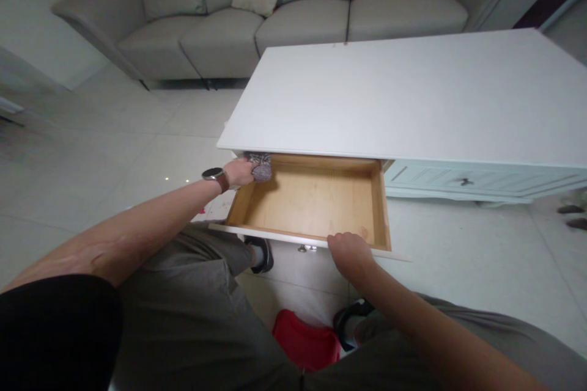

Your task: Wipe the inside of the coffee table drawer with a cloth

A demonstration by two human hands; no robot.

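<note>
A wooden drawer [316, 195] is pulled out from the white coffee table [394, 98], its inside bare pale wood. At the drawer's back left corner, my left hand [239, 172] grips a bunched grey cloth [262, 171] against the side wall. Part of the cloth lies in the shade under the tabletop edge. My right hand [351, 255] is closed over the top edge of the drawer front, right of its middle. A small metal knob [302, 248] shows on the drawer front below.
A grey sofa [312, 24] stands behind the table. To the right is a second, shut drawer [463, 180] with a dark handle. A red plastic object [305, 342] sits on the floor between my feet. Dark shoes [571, 217] lie at the far right.
</note>
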